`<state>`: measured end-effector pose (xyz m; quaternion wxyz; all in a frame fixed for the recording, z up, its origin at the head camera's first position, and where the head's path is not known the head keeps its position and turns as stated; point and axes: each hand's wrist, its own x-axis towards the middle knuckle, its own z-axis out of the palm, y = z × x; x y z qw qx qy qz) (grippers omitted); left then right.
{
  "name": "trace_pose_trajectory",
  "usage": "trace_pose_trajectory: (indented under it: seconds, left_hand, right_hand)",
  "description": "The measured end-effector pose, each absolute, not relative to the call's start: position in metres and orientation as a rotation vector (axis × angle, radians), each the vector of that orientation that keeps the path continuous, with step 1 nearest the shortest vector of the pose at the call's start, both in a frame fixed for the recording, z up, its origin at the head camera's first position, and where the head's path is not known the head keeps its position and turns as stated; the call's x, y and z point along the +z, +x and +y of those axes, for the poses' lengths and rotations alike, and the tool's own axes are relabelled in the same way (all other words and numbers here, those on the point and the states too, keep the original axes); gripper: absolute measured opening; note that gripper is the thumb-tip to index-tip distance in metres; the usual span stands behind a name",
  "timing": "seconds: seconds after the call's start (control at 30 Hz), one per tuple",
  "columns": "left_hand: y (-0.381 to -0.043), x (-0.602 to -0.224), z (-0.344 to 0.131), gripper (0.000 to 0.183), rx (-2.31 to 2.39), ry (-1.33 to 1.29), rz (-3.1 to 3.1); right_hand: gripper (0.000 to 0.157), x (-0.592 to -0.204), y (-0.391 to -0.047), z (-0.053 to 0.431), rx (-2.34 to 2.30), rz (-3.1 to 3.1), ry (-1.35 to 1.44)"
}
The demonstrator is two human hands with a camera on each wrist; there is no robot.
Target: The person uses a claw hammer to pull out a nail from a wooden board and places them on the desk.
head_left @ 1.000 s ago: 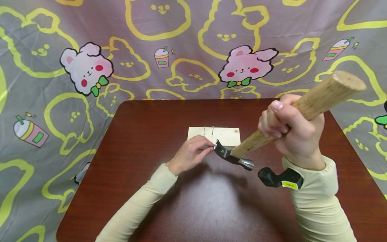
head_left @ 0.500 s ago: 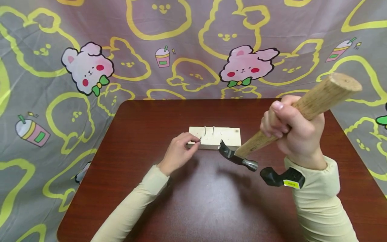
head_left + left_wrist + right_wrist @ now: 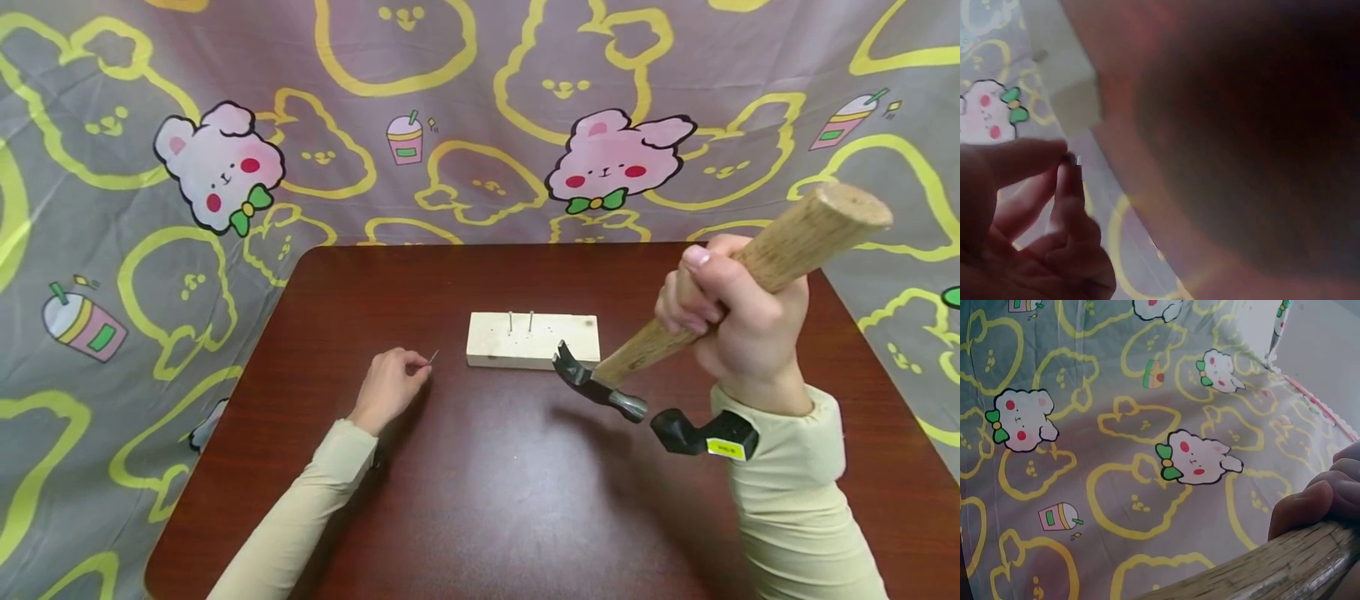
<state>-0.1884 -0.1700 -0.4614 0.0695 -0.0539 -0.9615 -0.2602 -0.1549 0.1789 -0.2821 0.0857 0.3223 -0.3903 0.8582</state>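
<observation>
My left hand (image 3: 388, 385) pinches a thin nail (image 3: 434, 356) between thumb and forefinger, low over the table left of a pale wooden block (image 3: 487, 343). In the left wrist view only a short bright bit of the nail (image 3: 1079, 160) shows at the fingertips. My right hand (image 3: 738, 325) grips a claw hammer (image 3: 581, 380) by its wooden handle, head down and butt raised. The claw overlaps the block's front right corner in the head view. Two nails, a left one (image 3: 511, 323) and a right one (image 3: 532, 322), stand upright in the block.
Small holes dot the top of the block. Beneath everything is a dark red-brown table (image 3: 360, 292). A cartoon-printed cloth (image 3: 465, 108) hangs behind the table and at its sides. A black device (image 3: 705, 435) sits at my right wrist.
My left hand has moved left, from beside the hammer claw, across the block's front left edge, to the table left of it, carrying the nail. The hammer has shifted slightly right.
</observation>
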Motion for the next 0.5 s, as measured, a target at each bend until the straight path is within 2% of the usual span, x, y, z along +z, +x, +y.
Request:
trace_pose_trajectory:
  seconds: [0.37,0.5]
  left_hand:
    - [-0.189,-0.470,-0.188,0.010,-0.739,0.091,-3.127]
    - [-0.189,-0.470,-0.190,0.017,-0.734,0.133,-3.160]
  right_hand:
    - [0.038,-0.284,-0.156,0.180,2.535,-1.179,0.920]
    - [0.038,-0.285,-0.157,0.180,2.521,-1.195,0.916]
